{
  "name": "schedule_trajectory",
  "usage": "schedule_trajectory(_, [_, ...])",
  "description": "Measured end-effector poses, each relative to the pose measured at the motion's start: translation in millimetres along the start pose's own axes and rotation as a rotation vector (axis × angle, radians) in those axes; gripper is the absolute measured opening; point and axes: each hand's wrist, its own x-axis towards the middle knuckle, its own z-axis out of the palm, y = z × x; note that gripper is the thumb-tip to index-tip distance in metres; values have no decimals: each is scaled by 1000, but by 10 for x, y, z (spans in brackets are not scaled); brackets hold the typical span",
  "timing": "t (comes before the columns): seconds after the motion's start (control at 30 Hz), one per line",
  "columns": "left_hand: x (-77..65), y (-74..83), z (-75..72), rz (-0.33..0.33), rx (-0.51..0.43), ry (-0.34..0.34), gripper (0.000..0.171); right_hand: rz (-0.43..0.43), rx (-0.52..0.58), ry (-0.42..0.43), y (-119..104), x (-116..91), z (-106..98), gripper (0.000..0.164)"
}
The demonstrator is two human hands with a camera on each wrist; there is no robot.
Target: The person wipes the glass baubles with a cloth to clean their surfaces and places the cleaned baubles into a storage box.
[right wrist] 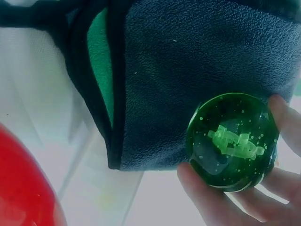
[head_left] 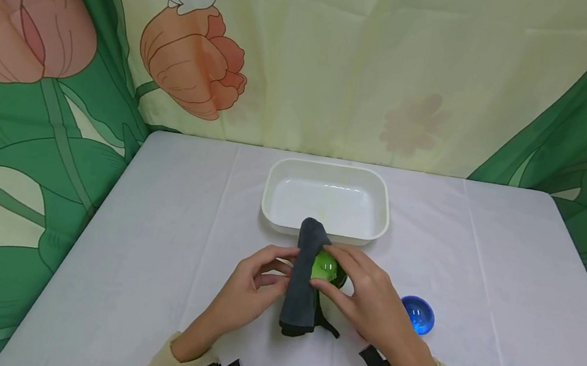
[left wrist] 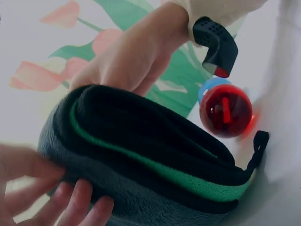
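Note:
A folded dark grey towel [head_left: 302,283] with black edging and a green inner side stands on edge mid-table. My left hand [head_left: 258,283] touches its left face with spread fingertips; the left wrist view shows the towel's layers [left wrist: 141,136] end-on. On the other side, my right hand [head_left: 365,288] grips a clear green ball [head_left: 324,266] between thumb and fingers, against the towel. Inside that green ball [right wrist: 233,143] is a small pale green figure. A red ball [left wrist: 225,110] sits close by, largely hidden by my right hand in the head view.
Behind the towel stands a white rectangular basin [head_left: 327,203]. A clear blue ball [head_left: 418,315] lies right of my right wrist. From the towel a black loop [left wrist: 261,141] sticks out near the tabletop. A printed curtain [head_left: 332,58] hangs beyond the table's far edge.

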Motion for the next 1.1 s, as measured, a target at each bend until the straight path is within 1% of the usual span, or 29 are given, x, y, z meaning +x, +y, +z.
schedule_trajectory(0.1, [1,-37,-22,73,10,-45,54,-21,15,1,13,-1,-18,56])
schedule_trajectory(0.2, [12,-69,-28,139,26,-74,60,-61,42,7,31,-8,-46,55])
schedule_trajectory(0.3, [21,-91,-22,184,88,-59,61,-98,71,12,42,-12,-73,55])
schedule_trajectory(0.43, [30,-103,-1,208,176,-7,65,-119,111,5,45,-8,-80,56])
schedule_trajectory(0.57, [49,-123,34,234,203,20,71,-116,140,-5,42,-1,-71,58])
schedule_trajectory(0.7, [68,-160,62,315,253,22,77,-116,148,-8,35,5,-64,58])
schedule_trajectory(0.8, [89,-175,72,377,309,5,82,-117,159,-7,27,10,-53,57])
schedule_trajectory(0.87, [107,-177,76,404,332,-10,83,-110,180,-7,18,14,-46,57])
schedule_trajectory(0.97, [138,-174,81,425,355,-21,83,-88,220,-1,6,23,-44,59])
schedule_trajectory(1.1, [180,-180,93,432,344,-25,80,-51,267,14,-5,30,-51,62])
